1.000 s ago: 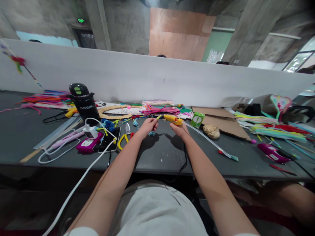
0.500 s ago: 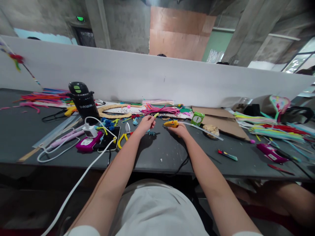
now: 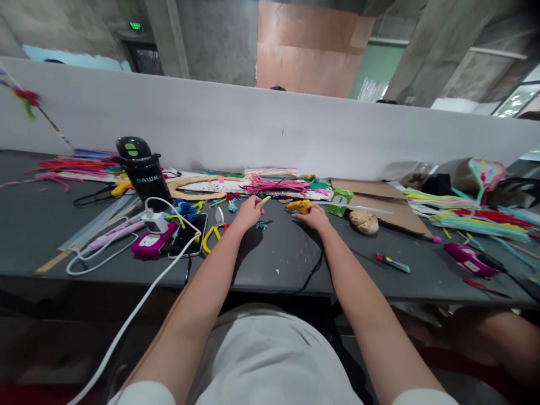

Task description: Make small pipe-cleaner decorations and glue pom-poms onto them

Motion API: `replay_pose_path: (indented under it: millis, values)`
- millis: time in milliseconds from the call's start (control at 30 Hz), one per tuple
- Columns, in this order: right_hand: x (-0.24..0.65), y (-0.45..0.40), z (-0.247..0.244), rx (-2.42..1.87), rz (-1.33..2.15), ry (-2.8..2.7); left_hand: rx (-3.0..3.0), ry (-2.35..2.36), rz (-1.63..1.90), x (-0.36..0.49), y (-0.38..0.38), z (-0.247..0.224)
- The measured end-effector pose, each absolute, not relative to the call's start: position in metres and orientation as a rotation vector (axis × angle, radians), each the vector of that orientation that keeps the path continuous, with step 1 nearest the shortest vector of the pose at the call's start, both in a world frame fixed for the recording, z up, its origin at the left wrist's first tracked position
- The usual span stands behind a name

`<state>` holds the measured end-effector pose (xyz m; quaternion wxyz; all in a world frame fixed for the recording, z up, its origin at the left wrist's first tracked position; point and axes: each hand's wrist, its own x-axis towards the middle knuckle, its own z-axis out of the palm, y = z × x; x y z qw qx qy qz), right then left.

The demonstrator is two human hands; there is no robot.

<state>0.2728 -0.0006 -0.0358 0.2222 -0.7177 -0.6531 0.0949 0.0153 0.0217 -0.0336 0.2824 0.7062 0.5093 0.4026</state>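
Observation:
My left hand [image 3: 250, 212] is closed in a pinch on a small yellow-green fuzzy piece [image 3: 265, 199], perhaps pipe cleaner; its lower end is hidden by my fingers. To the right, my right hand [image 3: 314, 217] is wrapped round a yellow hot glue gun [image 3: 300, 206]. The gun's nozzle points left toward my left hand, and a long clear glue stick [image 3: 354, 207] sticks out of its back. Its black cord [image 3: 315, 273] hangs toward the table's front edge. A small blue-teal fuzzy bit [image 3: 261, 225] lies on the table between my hands.
Left of my arm lie yellow-handled scissors [image 3: 216, 233], a phone [image 3: 192, 236] and a purple power socket [image 3: 152, 242], with a black bottle [image 3: 143, 174] behind. Pink pipe cleaners [image 3: 278, 184] line the back. At right are a green box [image 3: 340, 201], a stone-like lump [image 3: 363, 222] and a utility knife [image 3: 392, 262].
My right hand has moved the glue gun slightly right, away from my left hand. The glue stick now points straighter to the right. My left hand still pinches the yellow-green piece.

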Motion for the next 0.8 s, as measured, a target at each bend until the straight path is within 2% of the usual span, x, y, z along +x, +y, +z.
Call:
replay_pose_path:
  millis: [567,667,800]
  values:
    - [0.301,-0.022,-0.008,-2.241,0.281,-1.732,1.771,1.349,1.109,0.01,0.024,-0.032]
    - [0.304,-0.033,0.002,-2.1,0.502,-1.796,1.77,1.369,1.111,0.008,0.026,-0.032]
    - [0.289,-0.05,0.015,-1.778,1.026,-2.017,1.811,1.39,1.107,0.008,0.027,-0.034]
